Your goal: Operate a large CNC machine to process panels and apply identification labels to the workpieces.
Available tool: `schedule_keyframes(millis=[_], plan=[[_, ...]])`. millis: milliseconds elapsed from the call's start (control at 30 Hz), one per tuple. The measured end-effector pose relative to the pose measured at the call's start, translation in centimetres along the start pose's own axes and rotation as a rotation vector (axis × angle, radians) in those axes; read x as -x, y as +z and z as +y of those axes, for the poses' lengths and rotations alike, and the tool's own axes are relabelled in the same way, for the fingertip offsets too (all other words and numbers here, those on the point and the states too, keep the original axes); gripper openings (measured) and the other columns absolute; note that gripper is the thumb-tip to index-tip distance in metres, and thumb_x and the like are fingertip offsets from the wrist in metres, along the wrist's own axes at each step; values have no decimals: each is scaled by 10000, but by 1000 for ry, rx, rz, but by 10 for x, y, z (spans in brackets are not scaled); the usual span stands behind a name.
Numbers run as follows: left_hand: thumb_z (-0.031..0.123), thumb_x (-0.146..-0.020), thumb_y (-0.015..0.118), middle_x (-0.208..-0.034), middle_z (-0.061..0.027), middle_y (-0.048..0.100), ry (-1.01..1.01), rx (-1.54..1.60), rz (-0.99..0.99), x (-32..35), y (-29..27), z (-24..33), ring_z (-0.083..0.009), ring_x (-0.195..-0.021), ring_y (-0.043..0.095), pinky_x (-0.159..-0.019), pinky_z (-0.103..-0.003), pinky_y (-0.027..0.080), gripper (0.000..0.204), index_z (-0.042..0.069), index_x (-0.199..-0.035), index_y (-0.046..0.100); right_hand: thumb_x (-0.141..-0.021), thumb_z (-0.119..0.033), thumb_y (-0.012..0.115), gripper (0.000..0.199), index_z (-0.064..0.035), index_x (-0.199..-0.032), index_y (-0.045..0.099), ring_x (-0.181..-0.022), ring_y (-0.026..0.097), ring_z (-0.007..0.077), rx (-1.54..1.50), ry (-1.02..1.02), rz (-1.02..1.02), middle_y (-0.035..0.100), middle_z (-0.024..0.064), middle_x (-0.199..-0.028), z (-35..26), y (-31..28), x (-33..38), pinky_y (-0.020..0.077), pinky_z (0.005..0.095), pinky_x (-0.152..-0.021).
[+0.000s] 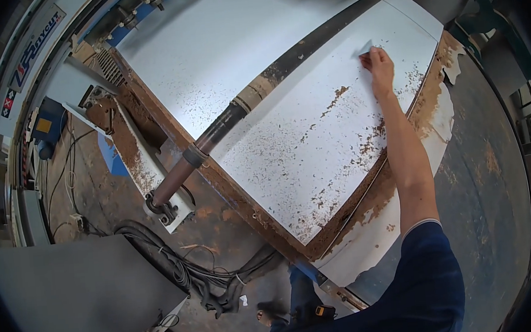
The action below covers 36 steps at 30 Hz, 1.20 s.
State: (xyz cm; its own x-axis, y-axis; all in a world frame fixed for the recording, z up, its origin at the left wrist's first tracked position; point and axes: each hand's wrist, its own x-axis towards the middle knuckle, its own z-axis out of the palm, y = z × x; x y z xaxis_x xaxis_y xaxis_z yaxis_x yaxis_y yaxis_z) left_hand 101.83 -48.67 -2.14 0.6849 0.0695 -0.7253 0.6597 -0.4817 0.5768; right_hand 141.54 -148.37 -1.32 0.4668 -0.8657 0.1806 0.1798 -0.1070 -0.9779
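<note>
My right arm reaches forward over a large white panel [207, 58] strewn with brown chips and dust. Near the panel's far right part, my right hand [380, 73] is closed on a small, thin, pale grey-blue piece [366, 48]. The piece's lower part is hidden by my fingers, and its exact kind cannot be made out. Chips lie thickest along the panel's near right edge, with a scattered patch [335, 98] to the left of my wrist. My left hand is not in view.
A long dark tube [288, 61] crosses diagonally above the panel. The machine frame's brown, dusty edge [237, 196] borders the panel. Torn white sheeting [366, 252] hangs at its near right side. Black cables [186, 266] and a grey cabinet [82, 293] stand at the lower left.
</note>
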Motion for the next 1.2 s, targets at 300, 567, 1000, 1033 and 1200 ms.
schedule_keyframes(millis=[300, 567, 1000, 1033, 1200], plan=[[224, -1005, 557, -1050, -125, 703, -141, -81, 29, -54, 44, -43, -202, -871, 668, -674, -347, 577, 290, 7, -1125, 707, -1018, -286, 605, 240, -52, -1025, 661, -859, 559, 89, -109, 402, -1272, 633, 7, -879, -79, 198, 416, 469, 286, -798], [250, -1022, 568, -1179, -103, 649, 14, 150, 17, -52, 67, -84, -206, -965, 638, -773, -356, 575, 328, 39, -1267, 625, -1045, -263, 569, 273, -10, -1062, 670, -895, 649, 128, -25, 48, -506, 690, 44, -943, -63, 72, 180, 530, 288, -877], [218, -1025, 595, -1282, -124, 526, 147, -85, -74, 12, 89, -179, -273, -1086, 619, -809, -363, 603, 305, 20, -1256, 592, -1025, -270, 558, 248, -56, -995, 681, -788, 585, 193, 76, -92, -722, 673, 62, -876, 11, 164, 346, 482, 337, -734], [215, -1023, 599, -1270, -114, 543, 150, -89, -44, 8, 91, -181, -268, -1083, 619, -803, -357, 603, 299, 24, -1252, 600, -1005, -274, 586, 235, -65, -1009, 691, -805, 616, 238, 5, -60, -858, 698, 89, -908, -12, 182, 422, 501, 371, -750], [231, -1030, 588, -1250, -80, 651, -56, 289, 133, -6, 97, -188, -222, -1144, 624, -787, -353, 581, 291, 78, -1275, 619, -995, -273, 601, 226, -70, -1034, 693, -815, 613, 231, -239, 130, -1122, 684, 106, -901, -66, 166, 536, 494, 377, -761]])
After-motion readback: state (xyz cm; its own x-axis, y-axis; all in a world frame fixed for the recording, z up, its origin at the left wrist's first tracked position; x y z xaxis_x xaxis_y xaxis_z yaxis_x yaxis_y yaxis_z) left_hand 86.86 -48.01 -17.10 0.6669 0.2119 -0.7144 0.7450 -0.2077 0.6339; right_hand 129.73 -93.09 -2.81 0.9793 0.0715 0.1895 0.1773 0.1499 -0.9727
